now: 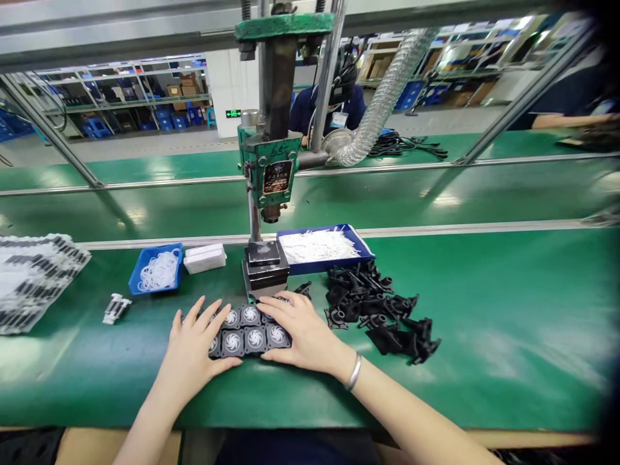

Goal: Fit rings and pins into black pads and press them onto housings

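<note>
green bench (484, 336), both hands (194, 345) flat on black fan parts (249, 336)

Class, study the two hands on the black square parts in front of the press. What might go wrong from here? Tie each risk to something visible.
1. The left hand and right hand lie flat on the loose square parts; a push might slide the rows out of line.
2. The right hand is close to the press fixture, so a pinch seems possible.
3. The pile of black parts beside the right wrist might get knocked into the rows.
</note>
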The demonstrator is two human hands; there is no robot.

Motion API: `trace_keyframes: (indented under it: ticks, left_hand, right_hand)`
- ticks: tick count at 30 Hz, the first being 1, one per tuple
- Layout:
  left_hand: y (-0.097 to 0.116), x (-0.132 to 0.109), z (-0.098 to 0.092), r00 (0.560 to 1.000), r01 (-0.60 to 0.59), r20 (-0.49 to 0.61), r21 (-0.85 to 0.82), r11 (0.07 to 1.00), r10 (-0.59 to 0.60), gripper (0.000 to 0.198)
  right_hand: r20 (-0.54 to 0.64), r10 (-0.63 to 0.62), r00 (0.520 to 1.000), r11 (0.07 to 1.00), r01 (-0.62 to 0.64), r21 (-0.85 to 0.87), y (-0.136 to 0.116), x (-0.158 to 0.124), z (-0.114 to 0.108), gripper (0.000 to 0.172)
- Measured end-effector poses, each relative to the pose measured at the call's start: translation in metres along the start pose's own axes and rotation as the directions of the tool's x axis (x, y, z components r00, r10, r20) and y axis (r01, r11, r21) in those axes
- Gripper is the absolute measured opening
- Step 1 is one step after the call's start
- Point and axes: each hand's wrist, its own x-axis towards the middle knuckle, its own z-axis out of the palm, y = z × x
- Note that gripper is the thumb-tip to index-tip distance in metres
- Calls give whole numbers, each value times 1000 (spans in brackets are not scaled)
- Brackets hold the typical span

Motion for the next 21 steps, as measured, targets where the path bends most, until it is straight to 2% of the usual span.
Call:
trace_keyframes:
  ticks: [6,9,12,14,16,17,19,21]
  left_hand:
    - [-24,-3,5,1000,0,-28,60,998,1,73]
    - [-28,-4,11,1000,2,-13,79,997,-1,73]
    - [-26,-7,10,997,39,-64,77,996,-35,79]
    - [-22,-10,4,988,47,-149,45,998,-40,79]
    - [-15,-12,-3,974,14,-226,-9,1000,-15,75]
    - [-9,-12,-6,968,-21,-251,-33,999,12,74]
    - [3,-11,-10,957,-110,-275,-74,991,86,73]
    - [17,-10,-9,944,-192,-292,-106,976,154,73]
  right_hand:
    - [-15,-29,999,997,30,64,-1,4,17,84]
    - [-38,-65,997,997,67,48,-1,5,13,87]
    - [-100,-85,991,996,85,-4,3,6,-20,78]
    - [-148,56,987,995,-67,-70,16,12,-54,51]
    - [-159,272,949,944,-296,-148,40,24,-91,28]
    - [-148,349,925,910,-372,-182,55,32,-107,28]
    - [-103,428,898,866,-440,-236,89,50,-133,28]
    - [-35,462,886,844,-451,-290,120,67,-149,20]
